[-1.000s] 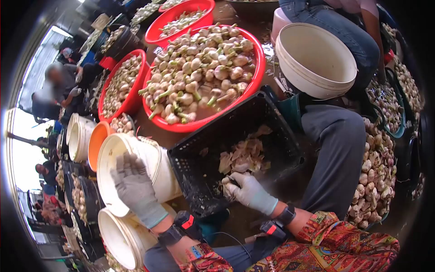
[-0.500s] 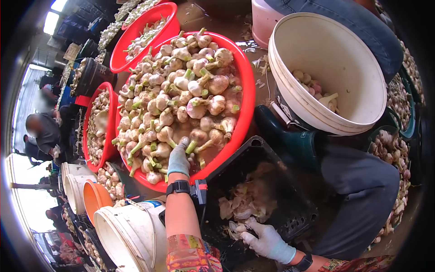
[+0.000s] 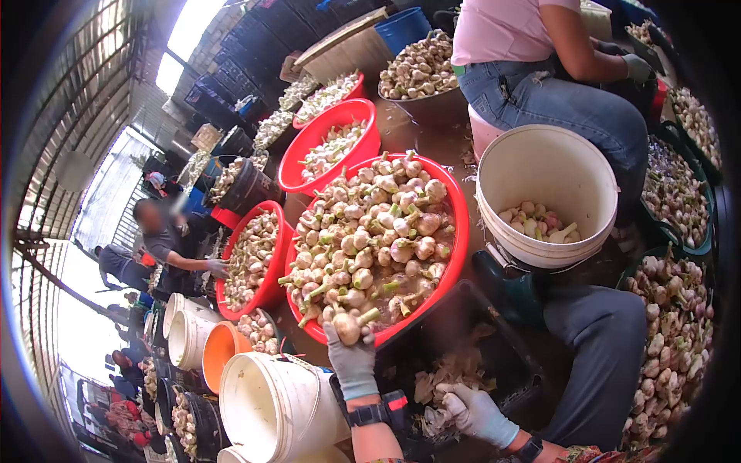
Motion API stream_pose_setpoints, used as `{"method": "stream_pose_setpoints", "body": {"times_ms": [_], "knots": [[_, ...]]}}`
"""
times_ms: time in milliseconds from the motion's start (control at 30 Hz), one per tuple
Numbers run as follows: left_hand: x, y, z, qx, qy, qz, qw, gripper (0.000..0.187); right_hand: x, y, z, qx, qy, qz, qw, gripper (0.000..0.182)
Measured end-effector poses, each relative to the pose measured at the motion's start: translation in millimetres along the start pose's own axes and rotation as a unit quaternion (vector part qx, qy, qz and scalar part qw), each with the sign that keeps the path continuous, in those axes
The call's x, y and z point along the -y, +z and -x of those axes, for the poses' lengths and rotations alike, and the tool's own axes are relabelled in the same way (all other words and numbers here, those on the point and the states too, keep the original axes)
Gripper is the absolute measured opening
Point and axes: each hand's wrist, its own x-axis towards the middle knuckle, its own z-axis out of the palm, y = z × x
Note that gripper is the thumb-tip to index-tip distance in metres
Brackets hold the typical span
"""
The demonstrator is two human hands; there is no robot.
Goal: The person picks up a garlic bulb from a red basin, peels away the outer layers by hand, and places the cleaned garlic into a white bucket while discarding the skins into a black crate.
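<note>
My left hand (image 3: 351, 363), in a pale glove, is closed around a garlic bulb (image 3: 348, 329) with a cut green stem, at the near rim of a red basin (image 3: 457, 266). Heaped garlic bulbs (image 3: 359, 247) fill that basin, and some water shows at its near right side. My right hand (image 3: 480, 417), gloved too, is low over a black crate (image 3: 509, 363) that holds dry garlic skins (image 3: 455, 370). Its fingers are curled together beside the skins; what they grip is hidden.
A white bucket (image 3: 502, 177) with some bulbs stands beyond my boot (image 3: 505, 282). Empty-looking white buckets (image 3: 251, 409) and an orange one (image 3: 224, 345) are at left. Co-workers sit at left (image 3: 166, 239) and at upper right (image 3: 509, 31). More garlic tubs (image 3: 671, 347) line the right.
My view has tilted up and shifted left, showing more of the room. My left hand has come from among the bulbs to the basin's near rim with one bulb. The right hand stays over the crate.
</note>
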Motion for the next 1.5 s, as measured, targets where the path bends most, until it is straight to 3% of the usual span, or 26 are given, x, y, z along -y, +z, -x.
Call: {"method": "stream_pose_setpoints", "body": {"times_ms": [33,100,167,267,333,433,500,533,633,767,900,1033,1067,1133,1167,1200,1233,1267,1300,1367,1400,1433,1467,1500], "knots": [[1,4,22,-0.023,-0.021,0.018,0.999,0.046,4,2,2,0.002,-0.009,0.002,1.0,0.039],[12,5,78,-0.049,-0.068,0.026,0.996,0.042,8,8,2,-0.053,-0.12,0.204,0.97,0.045],[23,5,134,-0.1,-0.105,0.0,0.989,0.043,10,15,7,-0.026,-0.14,0.229,0.963,0.048],[23,-8,199,-0.158,-0.052,-0.087,0.982,0.044,-4,26,20,0.121,-0.102,0.298,0.941,0.048],[13,-13,230,-0.243,-0.012,-0.099,0.965,0.046,1,37,38,0.143,-0.122,0.296,0.936,0.048],[13,-25,260,-0.284,-0.014,-0.105,0.953,0.044,-4,58,50,0.188,-0.171,0.308,0.917,0.047],[29,-37,268,-0.278,-0.034,-0.124,0.952,0.04,-13,68,53,0.227,-0.143,0.305,0.914,0.041],[43,-46,269,-0.32,-0.027,-0.154,0.934,0.04,-3,67,56,0.249,-0.098,0.302,0.915,0.041],[58,-54,268,-0.326,-0.045,-0.097,0.939,0.037,-29,67,55,0.191,-0.19,0.313,0.911,0.044],[50,-51,264,-0.348,-0.082,-0.024,0.933,0.035,-27,73,57,0.174,-0.22,0.343,0.896,0.041],[51,-59,264,-0.345,-0.083,-0.03,0.934,0.035,1,75,62,0.224,-0.085,0.242,0.94,0.028],[47,-50,263,-0.324,-0.064,-0.049,0.943,0.033,-33,80,49,0.18,-0.13,0.123,0.967,0.027],[56,-63,260,-0.32,-0.056,-0.032,0.945,0.032,-32,73,46,0.22,0.016,0.071,0.973,0.029],[57,-69,262,-0.325,-0.09,-0.024,0.941,0.03,14,53,47,0.283,0.255,-0.048,0.923,0.034],[54,-68,261,-0.338,-0.114,-0.022,0.934,0.029,24,47,44,0.288,0.228,0.029,0.93,0.035],[53,-68,260,-0.36,-0.123,-0.017,0.925,0.028,17,51,41,0.245,0.044,0.113,0.962,0.034],[58,-77,259,-0.33,-0.118,-0.013,0.936,0.03,12,54,43,0.188,-0.139,0.191,0.953,0.034],[64,-80,257,-0.318,-0.136,-0.016,0.938,0.031,10,60,39,0.137,-0.313,0.25,0.906,0.029],[62,-76,256,-0.304,-0.153,-0.02,0.94,0.032,3,60,37,0.14,-0.313,0.249,0.906,0.029],[65,-62,252,-0.364,-0.17,-0.001,0.916,0.032,-14,58,34,0.225,-0.219,0.295,0.902,0.028],[65,-65,253,-0.343,-0.17,-0.008,0.924,0.03,-5,61,40,0.22,-0.137,0.237,0.936,0.017],[66,-69,256,-0.322,-0.174,-0.015,0.93,0.029,-6,61,37,0.224,-0.133,0.235,0.937,0.017],[67,-73,260,-0.326,-0.178,-0.015,0.928,0.029,-8,58,34,0.226,-0.037,0.135,0.964,0.012],[63,-72,264,-0.264,-0.167,-0.028,0.95,0.029,-10,54,33,0.221,0.059,0.034,0.973,0.007]]}}
